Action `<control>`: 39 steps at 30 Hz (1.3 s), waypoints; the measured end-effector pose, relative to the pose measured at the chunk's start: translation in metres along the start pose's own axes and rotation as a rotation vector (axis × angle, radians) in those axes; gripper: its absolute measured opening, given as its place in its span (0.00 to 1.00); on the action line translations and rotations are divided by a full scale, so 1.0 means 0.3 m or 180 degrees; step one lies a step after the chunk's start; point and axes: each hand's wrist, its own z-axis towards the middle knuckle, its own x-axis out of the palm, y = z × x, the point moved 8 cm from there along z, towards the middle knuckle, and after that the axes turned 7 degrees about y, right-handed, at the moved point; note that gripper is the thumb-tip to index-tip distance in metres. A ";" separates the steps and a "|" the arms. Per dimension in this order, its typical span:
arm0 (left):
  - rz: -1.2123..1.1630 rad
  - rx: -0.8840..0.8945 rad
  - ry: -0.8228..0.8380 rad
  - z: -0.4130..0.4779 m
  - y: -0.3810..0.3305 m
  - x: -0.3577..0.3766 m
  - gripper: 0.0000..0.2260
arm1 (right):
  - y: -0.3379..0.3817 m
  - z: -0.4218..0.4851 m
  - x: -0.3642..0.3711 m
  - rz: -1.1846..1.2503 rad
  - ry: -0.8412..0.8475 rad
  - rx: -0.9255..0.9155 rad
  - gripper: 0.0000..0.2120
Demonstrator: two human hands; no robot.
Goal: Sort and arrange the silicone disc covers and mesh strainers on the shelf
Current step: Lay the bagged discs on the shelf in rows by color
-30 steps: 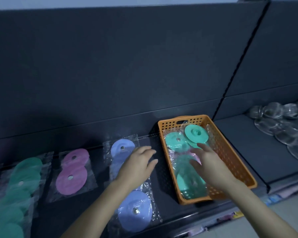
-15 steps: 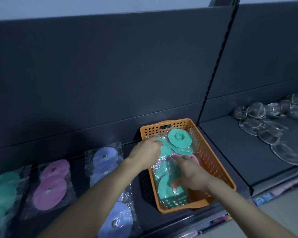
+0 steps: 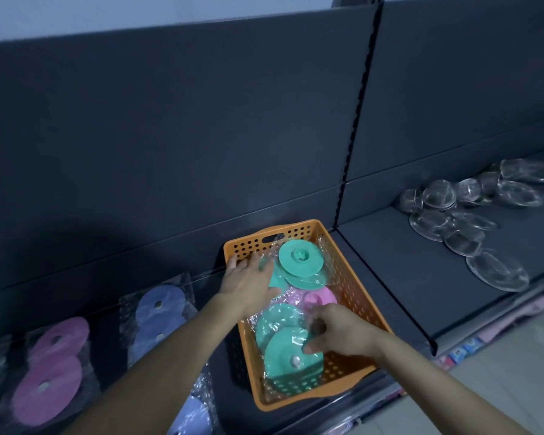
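An orange perforated basket [image 3: 352, 287] stands on the dark shelf and holds bagged silicone disc covers. Green discs [image 3: 300, 259] lie at its back, a pink disc [image 3: 321, 298] in the middle, and a bagged pair of green discs [image 3: 280, 337] at the front. My left hand [image 3: 248, 282] lies flat with straight fingers on the back-left bags in the basket. My right hand [image 3: 336, 329] pinches the clear wrapper of the front green pair. Mesh strainers [image 3: 459, 221] in clear wrap are spread over the right shelf bay.
Left of the basket lie bagged blue discs [image 3: 161, 312], a second blue pack [image 3: 195, 416] near the front edge, pink discs [image 3: 51, 368] and green ones at the frame's left edge. A slotted upright [image 3: 355, 120] divides the two bays. The floor shows at bottom right.
My left hand left the blue discs and reached into the basket's back left. My right hand drew back to the front green pack and closed on its wrapper. The view panned right.
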 end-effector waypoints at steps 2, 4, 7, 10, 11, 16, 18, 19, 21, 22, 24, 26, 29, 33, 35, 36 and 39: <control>0.0007 0.0192 0.0113 0.013 0.001 -0.002 0.34 | -0.009 -0.004 -0.001 0.0141 0.0080 -0.0056 0.14; -0.0031 0.0361 0.0195 0.019 0.012 -0.010 0.37 | -0.024 -0.008 -0.016 0.0182 0.0078 -0.0067 0.19; -0.0127 0.0474 0.0162 0.026 0.014 -0.022 0.40 | -0.055 -0.015 -0.062 -0.0024 -0.0008 -0.0092 0.19; -0.0117 0.0475 0.0163 0.040 -0.023 -0.017 0.44 | -0.099 -0.031 -0.128 -0.0161 -0.0150 -0.0008 0.16; -0.0117 0.0479 0.0154 0.047 -0.039 -0.016 0.45 | -0.114 -0.038 -0.156 -0.0171 -0.0232 0.0018 0.16; -0.0276 0.0517 -0.0097 0.087 -0.119 -0.047 0.41 | -0.180 -0.080 -0.251 -0.0073 -0.0427 0.0091 0.16; -0.0268 0.0493 -0.0139 0.110 -0.149 -0.058 0.41 | -0.203 -0.095 -0.270 -0.0055 -0.0409 0.0093 0.16; -0.0251 0.0467 -0.0108 0.125 -0.163 -0.061 0.42 | -0.214 -0.101 -0.280 -0.0046 -0.0415 0.0087 0.17; -0.0192 0.0389 0.0033 0.154 -0.186 -0.063 0.44 | -0.237 -0.110 -0.307 -0.0038 -0.0462 0.0096 0.18; -0.0141 0.0342 0.0121 0.169 -0.197 -0.064 0.45 | -0.253 -0.114 -0.325 -0.0023 -0.0500 0.0123 0.18; -0.0035 0.0283 0.0238 0.195 -0.227 -0.068 0.45 | -0.284 -0.127 -0.364 0.0086 -0.0557 0.0170 0.16; -0.0071 0.0297 0.0213 0.218 -0.256 -0.080 0.44 | -0.296 -0.141 -0.399 0.0287 -0.0588 0.0152 0.14; -0.0421 0.0220 -0.0122 0.247 -0.282 -0.121 0.45 | -0.308 -0.160 -0.446 0.0573 -0.0709 0.0046 0.13; -0.1290 0.0102 -0.0541 0.244 -0.269 -0.157 0.44 | -0.341 -0.175 -0.459 0.0972 -0.0852 0.0083 0.04; -0.1963 0.0003 -0.0633 0.232 -0.242 -0.170 0.35 | -0.344 -0.185 -0.458 0.1330 -0.0915 0.0069 0.03; -0.2256 -0.0067 -0.0698 0.226 -0.226 -0.177 0.29 | -0.341 -0.190 -0.455 0.1496 -0.0919 0.0053 0.03; -0.2893 -0.0210 -0.0969 0.198 -0.183 -0.198 0.09 | -0.340 -0.196 -0.453 0.1650 -0.0991 0.0142 0.05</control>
